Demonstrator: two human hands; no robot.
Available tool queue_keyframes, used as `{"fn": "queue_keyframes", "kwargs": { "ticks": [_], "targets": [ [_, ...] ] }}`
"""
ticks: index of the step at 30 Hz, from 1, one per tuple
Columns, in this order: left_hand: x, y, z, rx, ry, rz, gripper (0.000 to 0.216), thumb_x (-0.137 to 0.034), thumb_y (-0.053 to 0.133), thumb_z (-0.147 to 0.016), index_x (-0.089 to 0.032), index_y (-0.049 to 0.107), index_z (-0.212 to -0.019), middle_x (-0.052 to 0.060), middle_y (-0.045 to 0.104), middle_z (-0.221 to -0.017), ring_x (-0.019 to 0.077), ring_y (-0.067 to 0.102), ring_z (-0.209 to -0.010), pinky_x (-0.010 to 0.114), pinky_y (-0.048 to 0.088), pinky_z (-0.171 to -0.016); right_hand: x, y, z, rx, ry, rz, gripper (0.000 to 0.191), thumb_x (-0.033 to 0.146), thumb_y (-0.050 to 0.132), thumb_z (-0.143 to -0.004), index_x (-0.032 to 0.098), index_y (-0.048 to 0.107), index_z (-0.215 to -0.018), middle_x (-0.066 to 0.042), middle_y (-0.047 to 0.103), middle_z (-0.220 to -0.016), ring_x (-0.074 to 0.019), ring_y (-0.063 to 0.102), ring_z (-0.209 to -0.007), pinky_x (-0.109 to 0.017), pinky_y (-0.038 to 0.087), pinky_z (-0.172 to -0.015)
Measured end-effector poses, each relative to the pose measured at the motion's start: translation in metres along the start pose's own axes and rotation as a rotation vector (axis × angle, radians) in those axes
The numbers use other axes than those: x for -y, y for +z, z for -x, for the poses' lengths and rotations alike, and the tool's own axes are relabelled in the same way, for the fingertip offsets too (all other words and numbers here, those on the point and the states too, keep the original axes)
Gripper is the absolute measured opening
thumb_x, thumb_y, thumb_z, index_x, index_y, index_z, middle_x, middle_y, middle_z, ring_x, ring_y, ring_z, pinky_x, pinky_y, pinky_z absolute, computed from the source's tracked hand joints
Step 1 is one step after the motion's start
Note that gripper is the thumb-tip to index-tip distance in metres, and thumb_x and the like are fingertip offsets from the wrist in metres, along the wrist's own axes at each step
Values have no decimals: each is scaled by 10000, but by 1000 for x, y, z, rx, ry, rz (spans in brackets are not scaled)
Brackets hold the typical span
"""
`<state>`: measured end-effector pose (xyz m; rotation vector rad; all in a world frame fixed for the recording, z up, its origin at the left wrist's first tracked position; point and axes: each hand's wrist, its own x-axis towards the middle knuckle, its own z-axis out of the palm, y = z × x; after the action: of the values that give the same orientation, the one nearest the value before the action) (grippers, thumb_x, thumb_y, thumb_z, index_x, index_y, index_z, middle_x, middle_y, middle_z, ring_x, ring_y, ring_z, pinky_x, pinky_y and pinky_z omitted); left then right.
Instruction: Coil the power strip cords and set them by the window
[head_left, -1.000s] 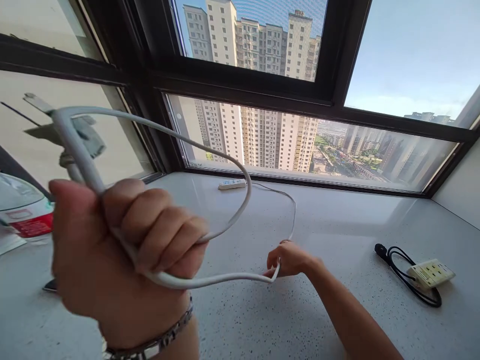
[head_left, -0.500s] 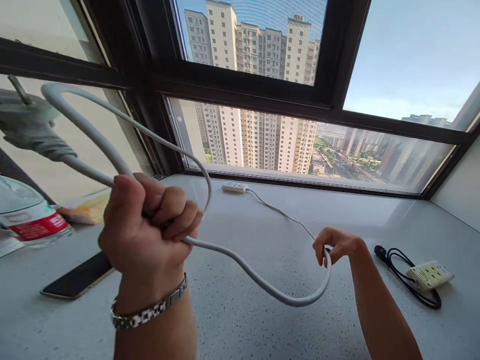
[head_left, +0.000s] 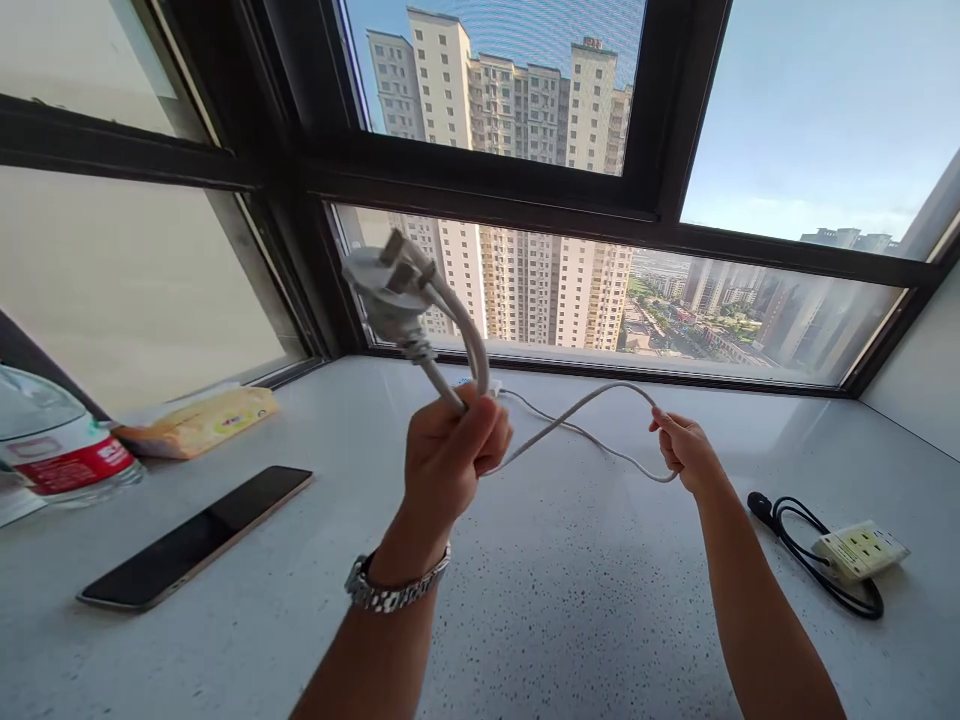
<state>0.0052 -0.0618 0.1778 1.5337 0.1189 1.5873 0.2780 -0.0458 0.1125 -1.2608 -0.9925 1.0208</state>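
Note:
My left hand (head_left: 457, 450) is closed round a looped white power cord (head_left: 474, 345), raised in front of the window. Above the fist sticks up the cord's plug (head_left: 390, 285), its metal prongs blurred. Over at the right, my right hand (head_left: 684, 452) pinches another stretch of the same cord between thumb and fingers. From there one length arches back to the left hand. A second length runs along the sill to a white power strip (head_left: 493, 386), mostly hidden behind my left fist.
On the white speckled sill (head_left: 570, 620) lie a phone (head_left: 199, 535), a yellow tissue pack (head_left: 202, 420) and a water bottle (head_left: 64, 435) at left. A second power strip (head_left: 862, 552) with a black cord (head_left: 795, 540) sits at right. Dark-framed windows (head_left: 480, 180) border the sill.
My left hand has moved right and away from me, bringing the plug and loop toward the middle. My right hand has shifted slightly right and up, and the cord between the hands now arches upward.

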Motion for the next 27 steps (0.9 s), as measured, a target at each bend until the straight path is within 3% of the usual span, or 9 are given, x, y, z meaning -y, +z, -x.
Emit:
{"fn": "queue_keyframes", "kwargs": {
  "ticks": [3,6,9,11,14,17,23,27],
  "targets": [
    [29,21,9,206,-149,-58,493,-454,583,-877,-175,341,-552,-85,236,-449,28,179,-374,164,172,-360,6,14,7,-85,-29,-126,501,638,746,-596,196,527,-682,128,268,-404,-24,153,-328,-186,97,-328],
    [56,40,17,338,-237,-160,515,-512,539,-880,-188,299,-560,-80,230,-472,41,173,-416,195,169,-390,17,28,23,-65,-80,-223,488,616,742,-634,184,578,-793,61,475,-487,-63,393,-353,-175,230,-323],
    [74,49,23,413,-266,-239,496,-505,496,-893,-190,292,-569,-74,207,-511,53,164,-458,220,170,-426,27,41,43,55,-115,-284,547,686,623,-738,187,609,-963,-75,684,-831,-191,658,-654,-258,485,-471],
    [82,50,26,438,-269,-272,476,-483,475,-900,-191,290,-574,-71,206,-522,58,168,-470,228,174,-438,31,49,55,182,-143,-314,633,753,481,-798,198,612,-1072,-121,683,-1058,-263,677,-901,-357,559,-658],
    [90,48,28,406,-258,-343,463,-434,513,-870,-194,267,-560,-73,211,-507,61,179,-472,230,172,-437,33,59,66,296,-201,-332,739,805,345,-816,214,597,-1180,-120,661,-1165,-295,603,-1124,-440,505,-897],
    [93,48,30,332,-235,-449,461,-388,631,-775,-191,284,-544,-78,238,-484,60,206,-473,225,187,-438,32,66,68,289,-234,-298,817,839,284,-798,212,585,-1227,-118,660,-1181,-296,558,-1196,-456,426,-1004],
    [87,51,29,330,-215,-485,405,-324,587,-818,-185,301,-567,-71,250,-517,67,219,-500,221,220,-458,32,65,66,269,-341,-197,832,870,319,-759,237,616,-1211,-101,644,-1211,-311,514,-1229,-460,386,-1025],
    [81,46,24,245,-125,-434,417,-358,516,-882,-184,313,-563,-55,288,-529,78,248,-505,236,241,-472,28,68,65,282,-441,-100,770,850,347,-773,265,640,-1179,-80,658,-1159,-297,564,-1146,-451,430,-967]
  ]
}}
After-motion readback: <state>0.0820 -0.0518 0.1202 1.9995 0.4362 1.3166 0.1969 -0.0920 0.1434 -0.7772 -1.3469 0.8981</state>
